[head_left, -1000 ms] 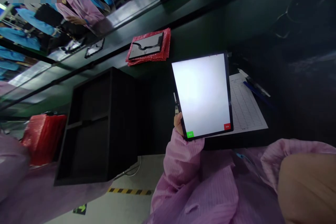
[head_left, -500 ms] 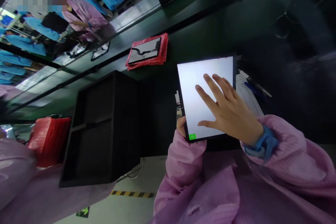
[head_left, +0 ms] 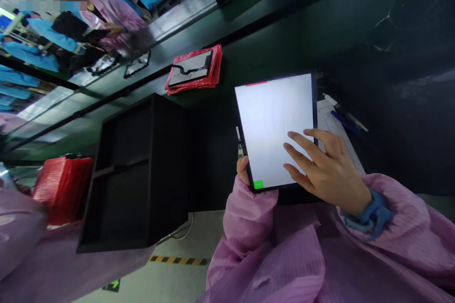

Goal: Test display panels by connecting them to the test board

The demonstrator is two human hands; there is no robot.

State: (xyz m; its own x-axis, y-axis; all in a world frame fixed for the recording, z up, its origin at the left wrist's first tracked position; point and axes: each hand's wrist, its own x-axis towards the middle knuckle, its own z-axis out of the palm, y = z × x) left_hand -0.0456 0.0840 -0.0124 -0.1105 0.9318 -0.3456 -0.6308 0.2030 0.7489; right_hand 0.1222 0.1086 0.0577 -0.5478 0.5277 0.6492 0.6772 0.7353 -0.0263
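Note:
A lit display panel with a white screen and dark frame is tilted up in front of me, a small green patch at its lower left corner. My left hand grips its lower left edge; the thumb shows and the other fingers are hidden behind it. Over the lower right of the screen is my right hand, fingers spread, holding nothing. Whether its fingertips touch the glass I cannot tell. A blue band circles that wrist. Part of a circuit strip sticks out past the panel's left edge.
Left of me stands a black divided box. Behind it lies a panel on red bubble wrap. A printed sheet and pens are at the right. Red bubble-wrapped packs and a co-worker's sleeve are far left.
My right hand has moved down and right across the screen, uncovering its middle. A red bar now shows along the top edge. My left hand keeps its hold.

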